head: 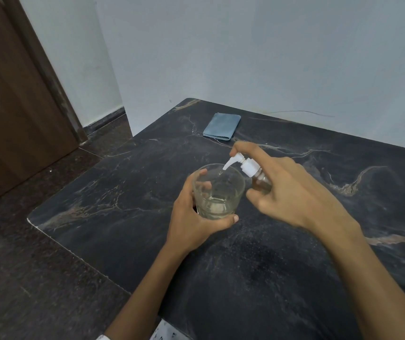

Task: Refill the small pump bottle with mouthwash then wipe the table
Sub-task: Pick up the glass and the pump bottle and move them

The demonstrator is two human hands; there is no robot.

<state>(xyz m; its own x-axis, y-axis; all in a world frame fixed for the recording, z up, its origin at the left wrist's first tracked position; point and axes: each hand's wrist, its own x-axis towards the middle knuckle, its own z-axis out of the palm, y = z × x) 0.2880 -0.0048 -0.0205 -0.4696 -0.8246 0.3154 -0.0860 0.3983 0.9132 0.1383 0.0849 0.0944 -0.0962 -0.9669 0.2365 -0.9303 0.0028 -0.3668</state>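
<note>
Gripping the small pump bottle [260, 179] in our right hand [292, 192], forefinger on its white pump head [242, 163], we aimed the spout over the glass tumbler [217, 192] our left hand [191, 214] clasped above the marble table [294, 278]; a tilt could have spilled liquid, with the blue cloth [221, 126] well apart

The left hand [194, 217] grips a clear glass [217, 192]; the right hand [292, 192] holds the pump bottle [250, 169], nozzle over the rim. A blue cloth [222, 126] lies near the table's [123, 192] far edge.
</note>
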